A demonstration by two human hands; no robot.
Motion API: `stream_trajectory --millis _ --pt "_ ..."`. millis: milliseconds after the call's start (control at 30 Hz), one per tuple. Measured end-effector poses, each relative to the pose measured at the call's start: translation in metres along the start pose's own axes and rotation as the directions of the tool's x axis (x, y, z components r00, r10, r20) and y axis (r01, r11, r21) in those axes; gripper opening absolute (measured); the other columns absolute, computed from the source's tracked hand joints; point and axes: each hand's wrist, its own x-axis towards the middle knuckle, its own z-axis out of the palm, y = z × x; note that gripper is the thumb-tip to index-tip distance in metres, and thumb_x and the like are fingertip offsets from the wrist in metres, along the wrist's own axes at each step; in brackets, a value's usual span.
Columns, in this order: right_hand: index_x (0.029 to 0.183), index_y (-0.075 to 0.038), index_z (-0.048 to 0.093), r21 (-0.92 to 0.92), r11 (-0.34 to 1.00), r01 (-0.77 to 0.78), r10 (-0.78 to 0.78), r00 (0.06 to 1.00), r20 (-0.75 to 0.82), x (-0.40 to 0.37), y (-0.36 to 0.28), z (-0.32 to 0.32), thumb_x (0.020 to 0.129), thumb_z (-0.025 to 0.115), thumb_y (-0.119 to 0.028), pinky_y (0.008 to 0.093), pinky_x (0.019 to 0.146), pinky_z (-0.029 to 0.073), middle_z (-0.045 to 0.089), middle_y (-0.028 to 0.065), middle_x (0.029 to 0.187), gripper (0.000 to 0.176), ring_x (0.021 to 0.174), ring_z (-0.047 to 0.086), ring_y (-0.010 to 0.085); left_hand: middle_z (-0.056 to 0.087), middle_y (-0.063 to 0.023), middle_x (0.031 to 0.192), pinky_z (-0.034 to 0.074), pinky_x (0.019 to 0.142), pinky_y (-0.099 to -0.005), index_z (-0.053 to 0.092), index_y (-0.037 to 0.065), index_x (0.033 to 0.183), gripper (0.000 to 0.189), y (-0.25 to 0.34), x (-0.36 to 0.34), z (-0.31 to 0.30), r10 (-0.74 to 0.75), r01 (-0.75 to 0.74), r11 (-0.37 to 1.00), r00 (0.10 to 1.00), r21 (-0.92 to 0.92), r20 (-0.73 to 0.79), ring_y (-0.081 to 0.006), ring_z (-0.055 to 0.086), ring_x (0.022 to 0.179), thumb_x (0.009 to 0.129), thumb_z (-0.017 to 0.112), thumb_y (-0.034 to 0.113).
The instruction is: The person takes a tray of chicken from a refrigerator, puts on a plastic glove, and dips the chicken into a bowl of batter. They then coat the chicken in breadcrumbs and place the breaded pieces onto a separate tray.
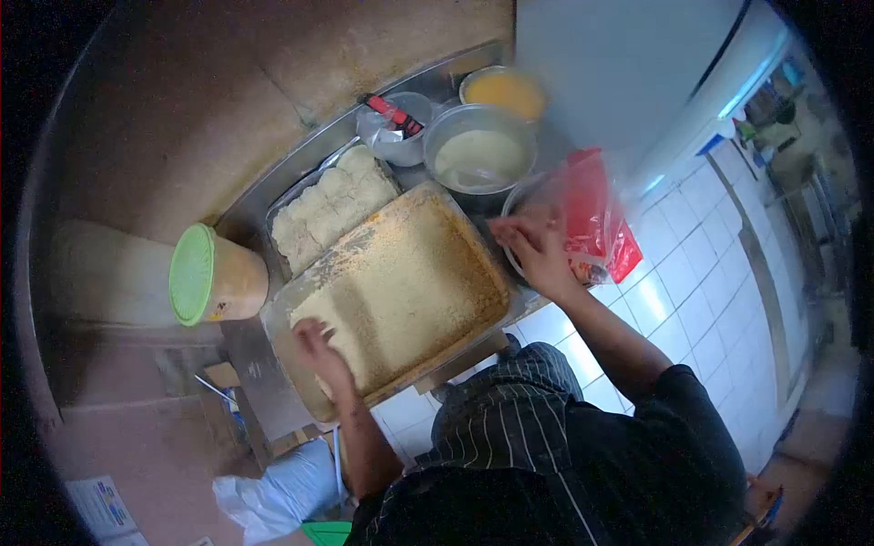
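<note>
The green-lidded tub [205, 273] lies on its side at centre left, clear of my work. My left hand [319, 350] rests spread on the crumbs [410, 273] in the crumb tray [278, 314], with the coated pieces [332, 205] kept behind. My right hand [537, 250] hovers by the red bag [596, 218] with its fingers bunched; I cannot tell if they pinch anything. The steel surface [259, 387] stands over a white tiled floor [692, 264]

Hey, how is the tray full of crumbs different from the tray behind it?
The crumb tray looks larger and holds loose golden crumbs; the back tray is packed with pale coated pieces in rows. The left hand rests in the crumb tray; no hand touches the back tray. Both are rectangular and sit side by side on the steel counter.
</note>
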Motion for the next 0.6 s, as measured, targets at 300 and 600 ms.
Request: stream_trajectory --millis 300,600 --pt "0.094 0.000 0.064 -0.961 0.104 0.256 -0.393 0.898 0.197 0.162 -0.006 0.004 0.084 0.056 -0.017 0.0501 0.078 0.050 0.066 0.0225 0.086 0.021 0.085 0.064 0.0406 0.059 -0.0076 0.087 0.047 0.065 -0.0290 0.055 0.002 0.101 0.018 0.057 -0.003 0.161 0.118 -0.248 0.924 0.909 0.293 0.399 -0.0158 0.059 0.077 0.091 0.062 0.016" --pt "0.091 -0.011 0.065 -0.725 0.357 0.589 -0.245 0.808 0.535 0.214 -0.056 -0.029 0.082 0.065 -0.021 0.0451 0.074 0.049 0.066 0.0141 0.084 0.014 0.085 0.064 0.0329 0.065 -0.0192 0.094 0.050 0.077 -0.0458 0.057 0.004 0.098 0.031 0.050 0.047 0.297 0.166 -0.533 0.683 0.779 0.499 0.605 -0.0384 0.063 0.088 0.078 0.069 0.024"
